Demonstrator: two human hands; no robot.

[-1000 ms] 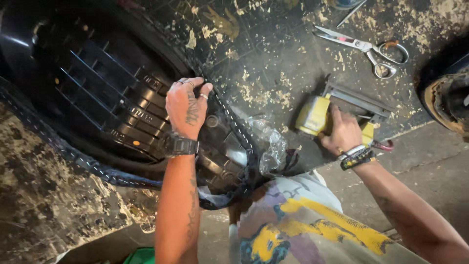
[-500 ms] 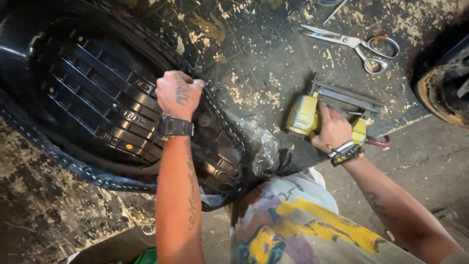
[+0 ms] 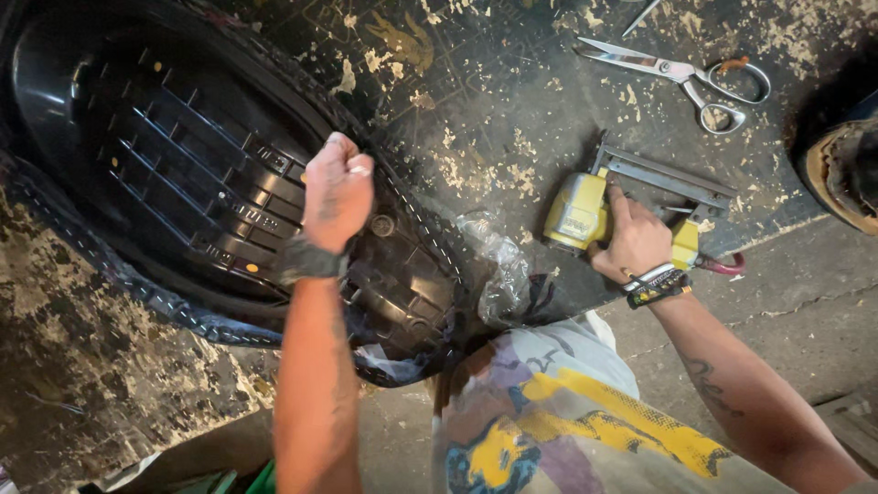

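A worn, paint-flecked work surface (image 3: 512, 101) fills most of the view. On it, from nine to six o'clock, a large black plastic seat base (image 3: 183, 183) is laid underside up, its ribbed grid exposed. A dark cover with white stitching (image 3: 416, 215) is wrapped over its edge, and crumpled clear plastic film (image 3: 498, 270) is seen just beside that edge near the centre.

The left hand (image 3: 337, 192) is clenched into a fist at about ten o'clock from centre, pressed against the seat's rim where the stitched cover runs; a dark watch is worn on the wrist. Whether cover material is pinched inside the fist cannot be told.

At three o'clock a yellow and grey staple gun (image 3: 631, 206) is rested on the work surface, well apart from the seat. It is grasped around its handle by the right hand (image 3: 636, 242), with dark and white bands worn on the wrist.

At one o'clock, steel scissors (image 3: 681, 73) are laid flat, blades closed and untouched. At the bottom, a printed yellow and grey shirt (image 3: 567, 430) is seen.
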